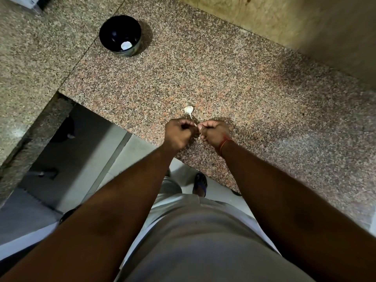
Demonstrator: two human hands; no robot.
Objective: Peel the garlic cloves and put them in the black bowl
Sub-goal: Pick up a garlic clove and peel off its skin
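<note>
My left hand (pixel 180 132) and right hand (pixel 213 132) both pinch one garlic clove (pixel 195 125) over the worktop (pixel 264 98) edge. Risk: it slips to the floor. Spare clove (pixel 188 110) just beyond; black bowl (pixel 120 35) far off.

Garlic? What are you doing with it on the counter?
A person is peeling a garlic clove, pinched between the left hand and right hand over the stone counter. Another piece of garlic, stem on, lies just beyond the hands. The black bowl stands farther off to the left with one white piece in it.
</note>
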